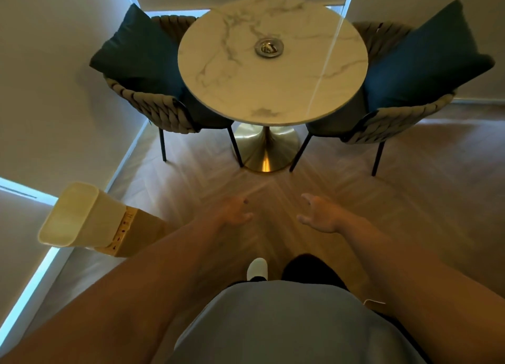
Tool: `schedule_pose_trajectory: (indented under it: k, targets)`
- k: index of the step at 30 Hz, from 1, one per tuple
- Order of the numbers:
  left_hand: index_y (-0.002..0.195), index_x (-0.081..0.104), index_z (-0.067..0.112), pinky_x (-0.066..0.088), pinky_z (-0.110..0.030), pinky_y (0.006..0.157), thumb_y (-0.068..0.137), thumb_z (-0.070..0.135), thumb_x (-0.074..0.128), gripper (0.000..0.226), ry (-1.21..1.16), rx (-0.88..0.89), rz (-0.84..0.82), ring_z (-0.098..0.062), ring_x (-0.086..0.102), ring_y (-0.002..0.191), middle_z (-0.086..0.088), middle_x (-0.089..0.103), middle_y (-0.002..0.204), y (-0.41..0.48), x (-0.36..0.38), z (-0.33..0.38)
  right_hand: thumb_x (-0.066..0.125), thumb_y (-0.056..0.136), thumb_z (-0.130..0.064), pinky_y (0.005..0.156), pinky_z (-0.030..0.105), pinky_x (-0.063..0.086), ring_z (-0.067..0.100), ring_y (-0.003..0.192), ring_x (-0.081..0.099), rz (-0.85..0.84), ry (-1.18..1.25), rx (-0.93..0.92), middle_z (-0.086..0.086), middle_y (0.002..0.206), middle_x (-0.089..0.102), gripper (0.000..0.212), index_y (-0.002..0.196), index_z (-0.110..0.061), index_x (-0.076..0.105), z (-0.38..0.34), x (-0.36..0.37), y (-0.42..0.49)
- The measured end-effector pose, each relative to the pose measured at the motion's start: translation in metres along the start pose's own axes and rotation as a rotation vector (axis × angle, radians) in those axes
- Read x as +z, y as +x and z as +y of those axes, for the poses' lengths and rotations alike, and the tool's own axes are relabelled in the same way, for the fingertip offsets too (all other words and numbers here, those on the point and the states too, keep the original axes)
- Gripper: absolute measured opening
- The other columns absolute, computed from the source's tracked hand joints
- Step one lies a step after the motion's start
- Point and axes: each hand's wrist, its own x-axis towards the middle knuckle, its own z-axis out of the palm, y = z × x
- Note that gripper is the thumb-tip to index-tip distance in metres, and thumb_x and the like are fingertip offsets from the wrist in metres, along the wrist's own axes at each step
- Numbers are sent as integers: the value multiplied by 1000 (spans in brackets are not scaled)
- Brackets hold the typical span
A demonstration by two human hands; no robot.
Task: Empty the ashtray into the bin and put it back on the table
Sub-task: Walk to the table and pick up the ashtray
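Note:
A round metal ashtray (269,47) with something small inside sits near the middle of the round white marble table (273,96). A cream bin (82,216) with a closed lid stands on the floor at the left, by the wall. My left hand (237,213) and my right hand (317,215) are held out over the floor, well short of the table. Both hold nothing and their fingers are spread.
Two woven chairs with dark blue cushions (139,55) (426,63) flank the table. The table rests on a gold pedestal base (265,148). Wooden herringbone floor (410,199) lies between me and the table. Walls close in on the left.

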Motion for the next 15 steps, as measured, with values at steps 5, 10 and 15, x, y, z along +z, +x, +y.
schedule_pose_trajectory:
  k: [5,10,15]
  targets:
    - [146,42,8,43,-40,109,97,33,60,57,17,46,-30,-28,50,132,-15,50,146,35,-33,5,59,93,-44,114,44,33,31,144,32,-11,3,16,13,158,31,79,154,-15,17,-6,-34,37]
    - [146,42,6,42,-39,110,98,31,59,57,10,48,-32,-28,49,133,-16,49,147,78,-66,11,60,92,-43,113,42,31,29,146,29,-20,61,-18,11,160,27,80,154,-19,16,-5,-69,78]
    - [145,42,9,41,-40,110,96,34,60,58,-16,14,-42,-28,49,133,-13,49,147,127,-105,22,61,91,-44,104,34,37,26,139,40,-24,44,-41,10,154,38,73,150,-18,26,1,-119,129]
